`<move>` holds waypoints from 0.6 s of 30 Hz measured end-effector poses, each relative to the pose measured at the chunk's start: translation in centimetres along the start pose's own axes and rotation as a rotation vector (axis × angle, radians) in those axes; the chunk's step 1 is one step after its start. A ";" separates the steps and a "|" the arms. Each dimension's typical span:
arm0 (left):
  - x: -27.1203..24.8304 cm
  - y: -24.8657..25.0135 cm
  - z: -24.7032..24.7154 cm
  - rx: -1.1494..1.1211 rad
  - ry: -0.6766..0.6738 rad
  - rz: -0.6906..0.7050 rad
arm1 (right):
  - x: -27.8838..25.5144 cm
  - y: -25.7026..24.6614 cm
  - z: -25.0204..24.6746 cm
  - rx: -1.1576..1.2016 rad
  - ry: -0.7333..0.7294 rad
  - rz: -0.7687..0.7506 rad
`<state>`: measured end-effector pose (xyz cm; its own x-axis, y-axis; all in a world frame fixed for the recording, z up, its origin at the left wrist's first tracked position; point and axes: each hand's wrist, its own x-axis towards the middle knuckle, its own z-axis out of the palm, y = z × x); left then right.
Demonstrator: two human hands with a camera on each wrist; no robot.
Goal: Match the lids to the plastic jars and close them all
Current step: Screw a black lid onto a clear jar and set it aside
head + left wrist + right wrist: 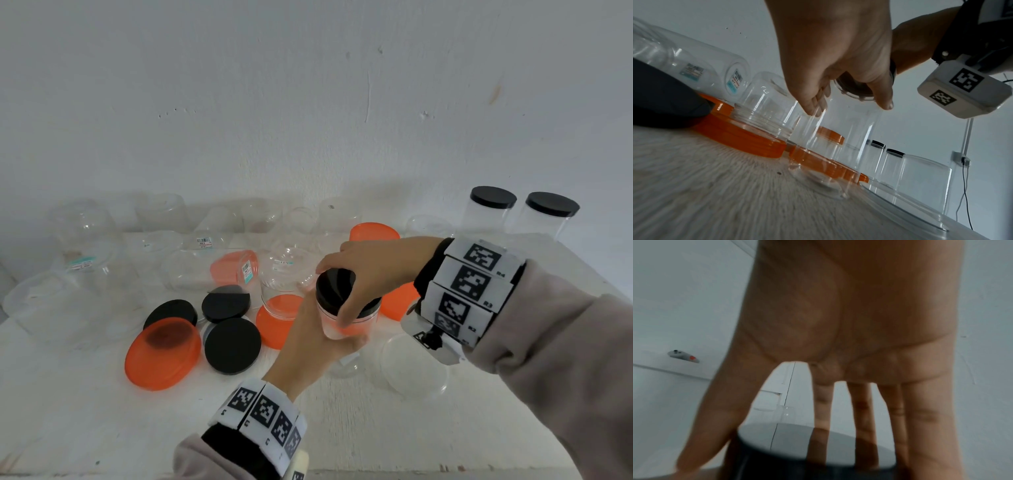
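Note:
A small clear plastic jar (328,323) stands on the white table (102,411), and my left hand (318,339) grips its body from the near side. My right hand (334,297) comes down from above, its thumb and fingers curled round the black lid (337,282) sitting on the jar's mouth. In the left wrist view my right hand (851,107) clasps the lid (855,88) on top of the jar (842,146). The right wrist view shows my palm and spread fingers (861,418) over the lid (789,439). How far the lid is seated is hidden.
Loose black lids (233,346) and orange lids (162,353) lie left of the jar. Two closed black-lidded jars (489,212) stand back right. Several open clear jars (85,226) crowd the back left by the wall. A clear lid (414,366) lies under my right wrist.

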<state>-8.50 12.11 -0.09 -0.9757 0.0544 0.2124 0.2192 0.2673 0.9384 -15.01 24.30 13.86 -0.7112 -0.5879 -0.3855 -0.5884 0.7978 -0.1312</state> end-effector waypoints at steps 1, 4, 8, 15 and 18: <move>0.0 0.1 0.0 0.005 -0.002 0.021 | 0.0 0.1 -0.2 0.001 -0.006 -0.023; 0.0 0.2 0.1 -0.005 0.002 0.025 | 0.2 0.3 -0.2 0.003 0.049 -0.058; 0.0 -0.2 0.2 -0.009 0.009 0.010 | 0.6 0.5 0.5 0.001 0.104 -0.039; 0.0 -0.6 0.3 0.007 0.022 -0.027 | 0.5 0.6 1.9 0.085 0.197 0.044; 0.1 -0.5 0.2 -0.001 0.010 -0.019 | 0.4 0.9 1.5 0.052 0.154 0.030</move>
<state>-8.67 12.16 -0.60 -0.9796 0.0398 0.1970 0.2004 0.2668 0.9427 -15.24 24.98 12.24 -0.7811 -0.5739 -0.2459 -0.5479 0.8189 -0.1708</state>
